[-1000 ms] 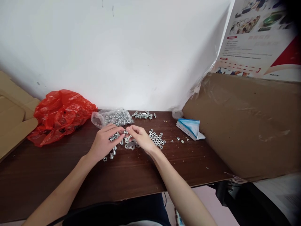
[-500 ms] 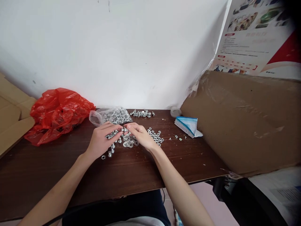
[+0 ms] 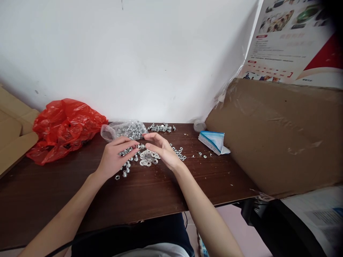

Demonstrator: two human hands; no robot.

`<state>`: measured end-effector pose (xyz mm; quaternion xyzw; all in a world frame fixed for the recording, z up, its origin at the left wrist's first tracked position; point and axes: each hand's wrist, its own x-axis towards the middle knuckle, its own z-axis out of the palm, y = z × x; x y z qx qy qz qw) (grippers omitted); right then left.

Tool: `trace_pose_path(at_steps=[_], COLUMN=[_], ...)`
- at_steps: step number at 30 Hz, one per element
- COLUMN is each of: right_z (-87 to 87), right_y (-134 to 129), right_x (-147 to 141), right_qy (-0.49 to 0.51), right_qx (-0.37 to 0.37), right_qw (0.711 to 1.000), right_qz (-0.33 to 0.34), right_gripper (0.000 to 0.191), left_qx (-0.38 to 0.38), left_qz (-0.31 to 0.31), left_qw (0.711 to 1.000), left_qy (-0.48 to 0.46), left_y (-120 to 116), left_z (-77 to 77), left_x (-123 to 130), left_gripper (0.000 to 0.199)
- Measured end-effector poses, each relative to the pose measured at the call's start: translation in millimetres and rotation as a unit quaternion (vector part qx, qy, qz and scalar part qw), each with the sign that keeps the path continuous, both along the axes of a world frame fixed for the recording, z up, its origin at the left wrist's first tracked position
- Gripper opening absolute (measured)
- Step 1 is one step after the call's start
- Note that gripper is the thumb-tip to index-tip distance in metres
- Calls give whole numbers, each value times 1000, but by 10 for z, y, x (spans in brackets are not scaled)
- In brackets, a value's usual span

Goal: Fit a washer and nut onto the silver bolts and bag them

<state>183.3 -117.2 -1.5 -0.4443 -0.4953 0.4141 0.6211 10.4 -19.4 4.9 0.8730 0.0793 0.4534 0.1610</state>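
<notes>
Between thumb and fingers, my left hand [image 3: 114, 157] pinches a small silver bolt [image 3: 141, 146], with what looks like a washer and nut on its shank. Close to the bolt's right end, my right hand [image 3: 163, 151] has its index finger lifted and spread from the thumb; the thumb tip is at or just beside the bolt. Flat washers [image 3: 148, 157] lie in a pile below the hands. Loose bolts [image 3: 127, 169] are scattered under and in front of my left hand, which partly hides them. Several nuts [image 3: 180, 153] lie right of my right hand, some hidden by it.
A clear plastic bag [image 3: 128, 129] of metal parts lies behind the hands, beside a heap of bolt assemblies [image 3: 162, 127]. A red plastic bag [image 3: 68, 126] and cardboard flaps [image 3: 16, 125] are left. To the right are a blue-white packet [image 3: 213, 142] and a large carton [image 3: 276, 139].
My right hand's fingers have opened away from the bolt, the index finger lifting. My left hand keeps its pinch on the bolt. The view has shifted slightly.
</notes>
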Motion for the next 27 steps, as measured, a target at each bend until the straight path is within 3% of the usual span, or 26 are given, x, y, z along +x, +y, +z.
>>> trace_pose_path(at_steps=[4, 9, 14, 18, 23, 27], right_z=[-36, -116, -79, -6, 23, -46], right_y=[37, 90, 37, -29, -22, 33], right_x=[-20, -31, 1, 27, 5, -4], right_qy=[-60, -101, -78, -19, -37, -84], right_qx=[-22, -16, -16, 4, -18, -16], right_qw=[997, 995, 997, 1000, 999, 996], right_qz=[-34, -23, -1, 0, -24, -32], right_gripper=[30, 40, 17, 38, 23, 26], left_qx=[-7, -15, 1, 1, -3, 0], left_qz=[-7, -7, -12, -9, -5, -1], left_qw=[1000, 1000, 1000, 1000, 1000, 1000], left_qy=[5, 6, -1, 0, 6, 9], left_y=[-10, -11, -3, -4, -13, -9], left_z=[8, 4, 3, 19, 27, 20], left_x=[0, 1, -10, -15, -6, -5], left_gripper=[14, 13, 14, 14, 14, 14])
